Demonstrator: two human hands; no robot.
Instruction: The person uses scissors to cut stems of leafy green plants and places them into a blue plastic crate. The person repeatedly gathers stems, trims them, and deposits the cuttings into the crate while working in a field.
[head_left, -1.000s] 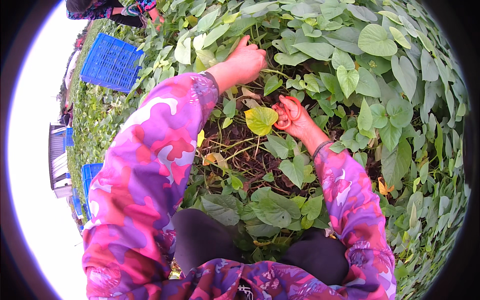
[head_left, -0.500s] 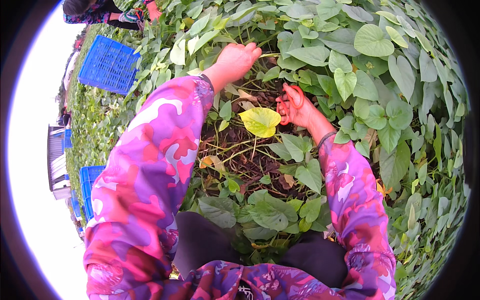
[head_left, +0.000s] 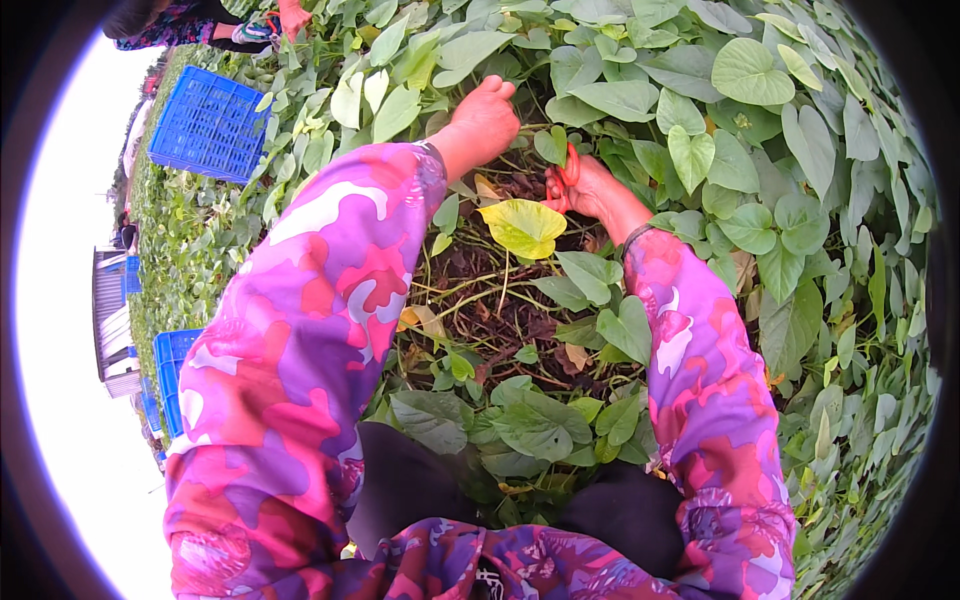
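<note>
My left hand (head_left: 485, 122) is closed in a fist among heart-shaped green leaves, on what appears to be a leafy green vine (head_left: 536, 126) whose stem shows beside the knuckles. What lies inside the palm is hidden. To its right and a little nearer, my right hand (head_left: 592, 190) grips scissors with red-orange handles (head_left: 569, 168); their blades cannot be made out. A small green leaf (head_left: 551, 146) stands just beyond the scissors. Close to my right fingers, a yellow leaf (head_left: 523, 229) rises on a thin stalk over brown soil and bare stems (head_left: 500, 310).
Dense leafy vines (head_left: 790, 230) spread over the right and far sides. A blue plastic crate (head_left: 208, 125) lies at the far left, with another blue crate (head_left: 176, 375) nearer. A co-worker's sleeve (head_left: 180, 25) and hands show at the upper left. My knees (head_left: 625, 515) are below.
My left hand has shifted slightly nearer and to the right. My right hand, with the scissors, has moved a little farther away and left, closing the gap between the hands.
</note>
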